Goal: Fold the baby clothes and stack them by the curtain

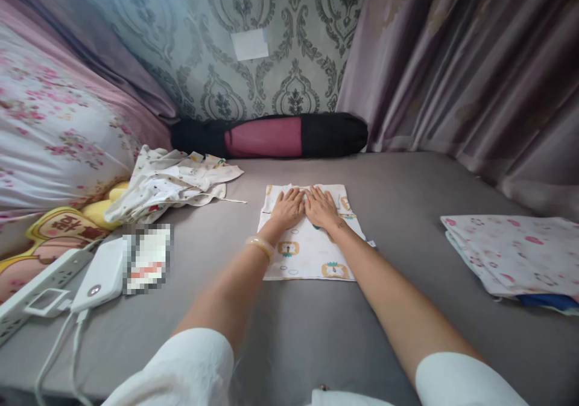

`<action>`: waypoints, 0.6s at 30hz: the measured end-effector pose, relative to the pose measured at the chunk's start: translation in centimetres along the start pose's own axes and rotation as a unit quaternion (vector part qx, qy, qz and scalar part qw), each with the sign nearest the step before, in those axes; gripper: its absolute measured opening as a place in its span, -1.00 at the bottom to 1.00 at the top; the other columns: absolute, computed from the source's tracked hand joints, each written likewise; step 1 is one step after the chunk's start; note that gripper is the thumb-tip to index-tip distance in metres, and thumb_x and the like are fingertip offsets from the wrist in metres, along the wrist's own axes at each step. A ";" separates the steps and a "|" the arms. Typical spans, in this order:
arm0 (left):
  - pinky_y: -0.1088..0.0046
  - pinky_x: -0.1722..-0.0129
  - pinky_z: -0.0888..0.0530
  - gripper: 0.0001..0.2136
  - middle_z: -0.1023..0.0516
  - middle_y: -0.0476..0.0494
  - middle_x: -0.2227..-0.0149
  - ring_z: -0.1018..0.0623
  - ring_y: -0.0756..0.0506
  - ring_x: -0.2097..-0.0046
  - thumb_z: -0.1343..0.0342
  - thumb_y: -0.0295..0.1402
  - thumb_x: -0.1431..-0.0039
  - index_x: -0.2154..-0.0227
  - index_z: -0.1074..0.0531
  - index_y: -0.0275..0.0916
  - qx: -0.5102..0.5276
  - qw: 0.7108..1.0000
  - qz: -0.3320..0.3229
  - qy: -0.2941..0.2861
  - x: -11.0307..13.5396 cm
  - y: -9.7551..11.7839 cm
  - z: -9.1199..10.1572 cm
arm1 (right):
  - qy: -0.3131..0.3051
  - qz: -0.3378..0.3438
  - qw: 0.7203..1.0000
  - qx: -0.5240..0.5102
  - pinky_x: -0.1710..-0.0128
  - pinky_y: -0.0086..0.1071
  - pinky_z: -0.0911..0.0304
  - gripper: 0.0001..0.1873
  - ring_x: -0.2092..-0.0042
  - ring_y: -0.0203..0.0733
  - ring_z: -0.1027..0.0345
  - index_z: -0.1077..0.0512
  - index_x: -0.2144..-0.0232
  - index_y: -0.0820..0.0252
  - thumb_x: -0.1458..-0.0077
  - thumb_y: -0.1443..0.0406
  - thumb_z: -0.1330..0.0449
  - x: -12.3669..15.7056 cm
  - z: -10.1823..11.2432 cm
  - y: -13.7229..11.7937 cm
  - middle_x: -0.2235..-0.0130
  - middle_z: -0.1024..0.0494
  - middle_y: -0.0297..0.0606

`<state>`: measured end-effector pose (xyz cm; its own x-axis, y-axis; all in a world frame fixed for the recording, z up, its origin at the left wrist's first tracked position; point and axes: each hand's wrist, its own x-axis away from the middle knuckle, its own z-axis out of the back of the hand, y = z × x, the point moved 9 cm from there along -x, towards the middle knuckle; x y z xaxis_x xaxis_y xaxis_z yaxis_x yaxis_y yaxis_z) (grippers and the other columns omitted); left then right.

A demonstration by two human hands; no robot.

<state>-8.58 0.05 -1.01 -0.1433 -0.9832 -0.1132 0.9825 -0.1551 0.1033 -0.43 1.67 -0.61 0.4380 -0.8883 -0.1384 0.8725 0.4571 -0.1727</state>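
Observation:
A white cloth piece (312, 261) with tan animal faces and small green marks lies folded into a near-rectangle on the grey sheet in front of me. It looks like a folded garment, though its exact kind cannot be made out. My left hand (289, 208) rests flat on its upper part, fingers stretched forward. Beside it, my right hand (321, 207) also presses flat on the cloth, and the two hands nearly touch at the thumbs. A pale bangle (260, 247) circles my left wrist. Parts of the cloth under both palms are hidden.
Crumpled white printed clothing (176, 180) lies to the left. Nearby are a white power strip (40, 285) and a white charger box (103, 273) with cables. A folded pink-patterned cloth stack (520, 252) sits at right. Across the back lies a black-and-maroon roll (266, 136).

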 end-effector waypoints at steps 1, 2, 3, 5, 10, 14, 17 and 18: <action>0.10 -0.34 -0.04 -0.50 -0.13 -0.24 -0.37 -0.10 -0.16 -0.38 0.33 -0.27 -0.39 -0.31 -0.12 -0.28 -0.002 1.000 0.003 0.007 0.2 -0.1 0.0 | -0.007 0.004 1.000 0.000 -0.36 -0.11 0.31 -0.42 -0.40 -0.09 0.18 -0.08 -0.34 0.31 -0.34 0.24 0.24 0.2 0.1 0.0 -0.38 -0.05 -0.13; 0.09 -0.34 -0.04 -0.50 -0.12 -0.24 -0.37 -0.09 -0.18 -0.39 0.34 -0.25 -0.40 -0.31 -0.12 -0.28 -0.004 1.000 0.006 0.012 0.4 -0.2 0.1 | -0.015 0.008 1.000 0.001 -0.37 -0.12 0.32 -0.41 -0.40 -0.09 0.19 -0.07 -0.34 0.32 -0.35 0.23 0.24 0.5 0.1 0.2 -0.39 -0.03 -0.11; 0.08 -0.34 -0.03 -0.49 -0.10 -0.26 -0.37 -0.08 -0.20 -0.39 0.34 -0.22 -0.40 -0.31 -0.11 -0.29 -0.006 1.000 0.008 0.015 0.8 -0.4 0.1 | -0.023 0.012 1.000 0.002 -0.37 -0.12 0.33 -0.40 -0.40 -0.08 0.21 -0.07 -0.34 0.33 -0.35 0.22 0.24 0.9 0.1 0.3 -0.39 -0.01 -0.10; 0.04 -0.34 0.00 -0.46 -0.06 -0.29 -0.38 -0.03 -0.23 -0.40 0.33 -0.16 -0.40 -0.32 -0.09 -0.31 -0.012 1.000 0.001 0.010 2.0 -0.6 0.0 | -0.038 0.019 0.999 0.004 -0.37 -0.10 0.33 -0.39 -0.41 -0.05 0.26 -0.05 -0.35 0.33 -0.35 0.19 0.24 1.8 0.1 0.9 -0.40 0.04 -0.07; 0.05 -0.35 0.00 -0.42 -0.04 -0.28 -0.39 -0.02 -0.22 -0.40 0.35 -0.06 -0.39 -0.33 -0.07 -0.28 -0.019 1.000 0.011 -0.010 4.6 -1.9 -0.2 | -0.055 0.035 0.998 0.006 -0.36 0.00 0.32 -0.38 -0.42 -0.04 0.33 -0.04 -0.36 0.29 -0.35 0.15 0.25 3.8 0.0 2.2 -0.41 0.07 -0.10; 0.09 -0.35 -0.02 -0.42 -0.03 -0.24 -0.39 -0.01 -0.20 -0.41 0.35 -0.06 -0.39 -0.34 -0.06 -0.24 -0.021 1.000 0.010 -0.020 4.6 -2.3 -0.3 | -0.043 0.030 0.999 0.013 -0.36 0.03 0.31 -0.39 -0.42 -0.04 0.30 -0.05 -0.35 0.27 -0.35 0.16 0.25 3.7 0.2 2.4 -0.41 0.04 -0.12; 0.07 -0.34 -0.02 -0.41 -0.03 -0.28 -0.39 -0.01 -0.21 -0.41 0.34 -0.06 -0.39 -0.34 -0.05 -0.28 -0.017 1.000 0.004 -0.021 4.5 -2.0 -0.2 | -0.041 0.031 0.999 0.010 -0.36 0.04 0.31 -0.39 -0.42 -0.04 0.30 -0.06 -0.34 0.27 -0.35 0.16 0.24 3.8 0.3 2.1 -0.41 0.04 -0.10; 0.06 -0.34 -0.02 -0.42 -0.02 -0.30 -0.39 -0.01 -0.22 -0.41 0.34 -0.07 -0.39 -0.34 -0.05 -0.29 -0.016 1.000 0.003 -0.021 4.6 -2.0 -0.2 | -0.041 0.033 0.999 0.009 -0.36 0.04 0.31 -0.39 -0.42 -0.03 0.31 -0.06 -0.34 0.28 -0.35 0.16 0.24 4.0 0.4 2.1 -0.41 0.06 -0.08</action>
<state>-11.17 -4.19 -1.90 -0.1411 -0.9874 -0.0717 0.9867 -0.1462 0.0716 3.20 -0.93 -1.17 0.5109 -0.8570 -0.0680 0.8443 0.5151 -0.1476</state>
